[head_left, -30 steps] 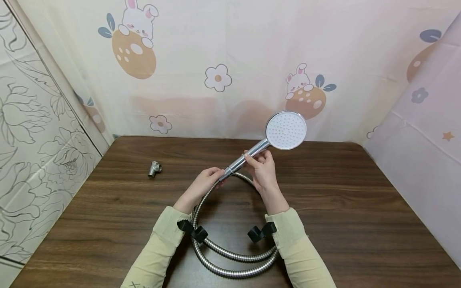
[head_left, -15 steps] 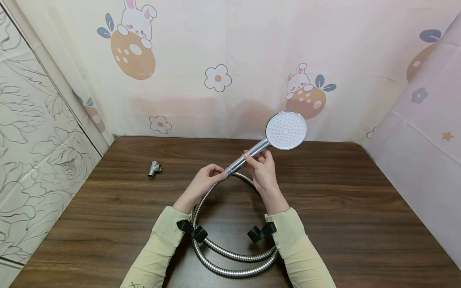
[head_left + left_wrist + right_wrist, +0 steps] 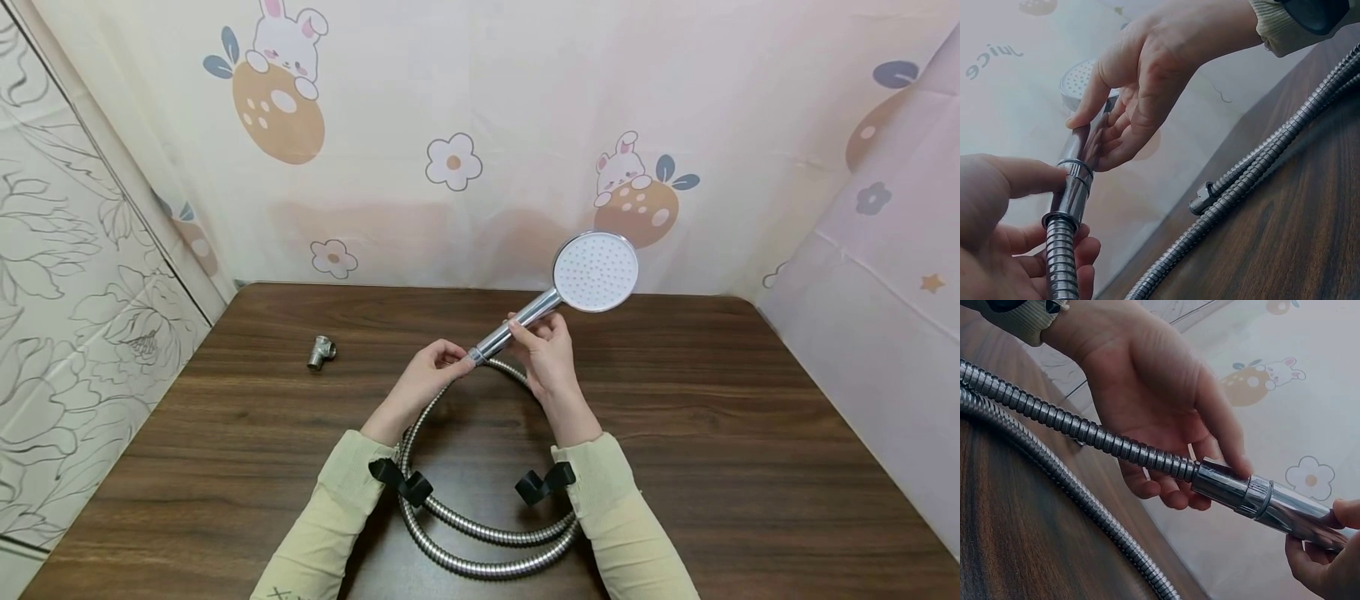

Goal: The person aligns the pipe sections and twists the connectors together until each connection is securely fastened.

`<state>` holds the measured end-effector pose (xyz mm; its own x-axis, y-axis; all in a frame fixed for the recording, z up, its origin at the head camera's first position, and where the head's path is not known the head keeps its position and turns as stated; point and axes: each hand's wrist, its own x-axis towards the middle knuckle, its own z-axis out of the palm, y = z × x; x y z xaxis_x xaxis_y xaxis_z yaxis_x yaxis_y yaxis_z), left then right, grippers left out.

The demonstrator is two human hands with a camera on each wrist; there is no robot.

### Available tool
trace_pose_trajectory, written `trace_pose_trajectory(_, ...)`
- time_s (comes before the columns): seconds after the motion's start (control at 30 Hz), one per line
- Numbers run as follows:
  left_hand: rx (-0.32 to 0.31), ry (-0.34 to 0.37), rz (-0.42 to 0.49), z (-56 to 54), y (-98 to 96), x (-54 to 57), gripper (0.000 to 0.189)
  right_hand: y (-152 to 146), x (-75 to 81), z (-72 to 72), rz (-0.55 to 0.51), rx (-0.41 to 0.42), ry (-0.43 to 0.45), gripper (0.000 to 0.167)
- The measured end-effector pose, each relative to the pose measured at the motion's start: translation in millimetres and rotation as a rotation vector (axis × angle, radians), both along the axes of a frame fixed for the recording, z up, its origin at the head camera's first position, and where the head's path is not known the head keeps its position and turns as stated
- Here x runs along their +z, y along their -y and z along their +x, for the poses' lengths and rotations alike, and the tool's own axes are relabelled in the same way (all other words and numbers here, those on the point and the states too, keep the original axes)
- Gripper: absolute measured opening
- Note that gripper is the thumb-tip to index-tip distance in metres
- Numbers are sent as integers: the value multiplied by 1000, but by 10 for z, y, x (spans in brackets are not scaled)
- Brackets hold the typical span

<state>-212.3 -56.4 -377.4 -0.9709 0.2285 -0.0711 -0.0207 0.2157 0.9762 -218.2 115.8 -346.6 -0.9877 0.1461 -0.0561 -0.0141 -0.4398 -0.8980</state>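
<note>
Pinching the chrome handle (image 3: 498,339) of a handheld shower (image 3: 596,272), the right hand (image 3: 551,362) holds it raised above the wooden table (image 3: 712,458), spray face towards the camera in the head view; the left hand (image 3: 429,377), thumb on top and fingers curled below, pinches the connector (image 3: 1071,203) joining handle and metal hose (image 3: 487,571), which loops between the forearms, while a small metal fitting (image 3: 322,353) lies well apart on the left

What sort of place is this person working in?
Probably a makeshift tabletop workspace, though I can't tell which room: a brown wood-grain table, bunny-print cloth hanging behind it, and a shower head and metal hose being handled there.
</note>
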Motion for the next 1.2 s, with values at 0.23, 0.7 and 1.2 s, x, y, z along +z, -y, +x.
trace_pose_trajectory(0.23, 15, 49, 4, 13, -7, 2, 25, -3, 6, 6, 0, 6, 5, 28)
trace_pose_trajectory(0.7, -118, 64, 12, 0, 24, -8, 41, -8, 7, 1, -2, 4, 13, 29)
trace_pose_trajectory(1.2, -77, 54, -35, 53, 49, 141, 28, -4, 14, 6, 2, 4, 7, 29)
